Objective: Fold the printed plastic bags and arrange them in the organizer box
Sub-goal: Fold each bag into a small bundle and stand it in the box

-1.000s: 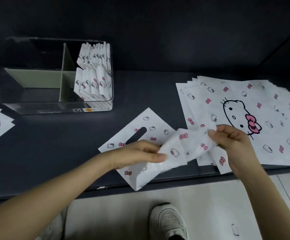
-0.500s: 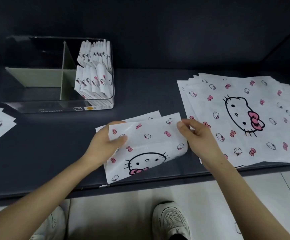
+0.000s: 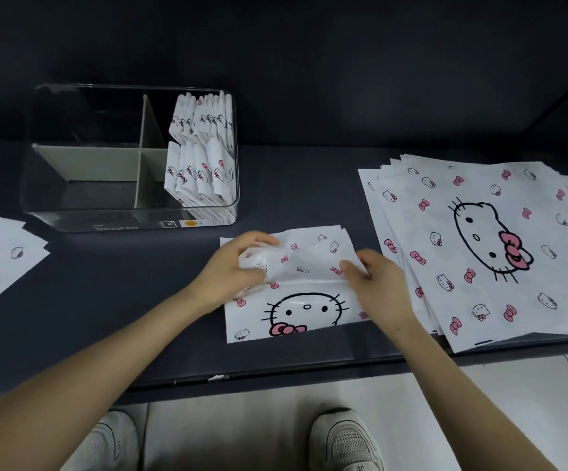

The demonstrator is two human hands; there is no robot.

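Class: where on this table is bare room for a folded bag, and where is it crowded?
Bare: table between organizer box and flat bag stack; in front of the box, beside the left hand; the box's left compartments. Crowded: its right column of folded bags.

Dim, even overhead light; the dark grey tabletop (image 3: 122, 300) swallows shadows. Soft sheen lies on the white printed plastic bag (image 3: 309, 283) at centre, faint reflections on the clear plastic organizer box (image 3: 129, 217) upper left. Frame edges bend.
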